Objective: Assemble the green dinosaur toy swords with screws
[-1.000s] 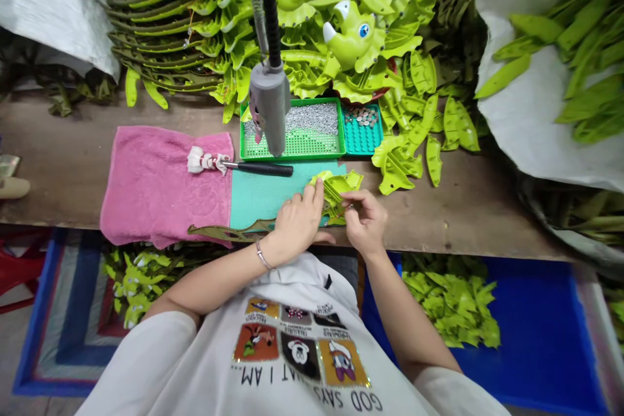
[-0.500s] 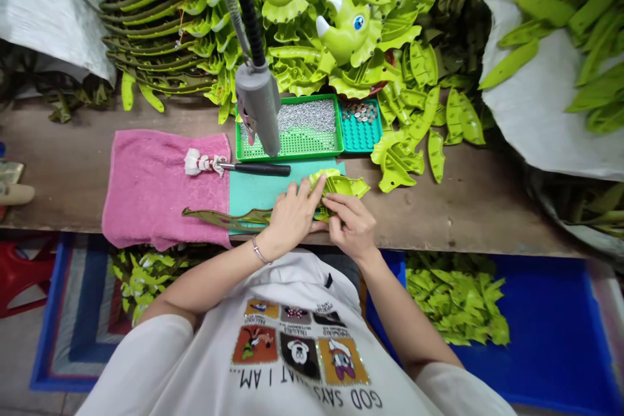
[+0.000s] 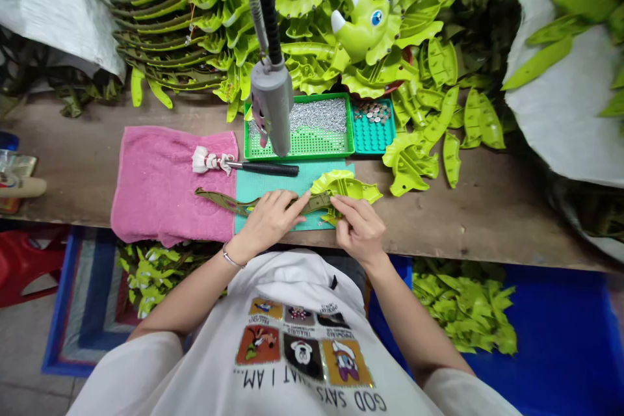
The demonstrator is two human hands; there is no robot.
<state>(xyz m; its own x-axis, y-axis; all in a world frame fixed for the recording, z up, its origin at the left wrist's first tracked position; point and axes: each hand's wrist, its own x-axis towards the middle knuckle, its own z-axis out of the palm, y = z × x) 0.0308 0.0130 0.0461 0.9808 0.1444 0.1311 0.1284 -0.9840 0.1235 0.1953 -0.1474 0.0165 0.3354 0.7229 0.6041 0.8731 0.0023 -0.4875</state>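
Note:
A long, curved olive-green plastic strip lies across the turquoise mat, its left end reaching over a pink towel. My left hand grips the strip near its middle, fingers over the top. At the strip's right end, my right hand is closed in a pinch; its fingertips touch the end, and anything small between them is hidden. Under and beyond that end is a lime-green dinosaur head shell, hollow side up. A hammer with white cloth tied round its head lies behind my left hand.
A grey hanging screwdriver hangs before a green tray of screws. Beside it stands a teal tray with small metal discs. Lime-green dinosaur parts pile up behind. Blue bins sit below the bench edge.
The olive strip has come up over the head shell and now shows between my hands. My left hand has shifted slightly left, and my right fingertips have moved onto the strip's end.

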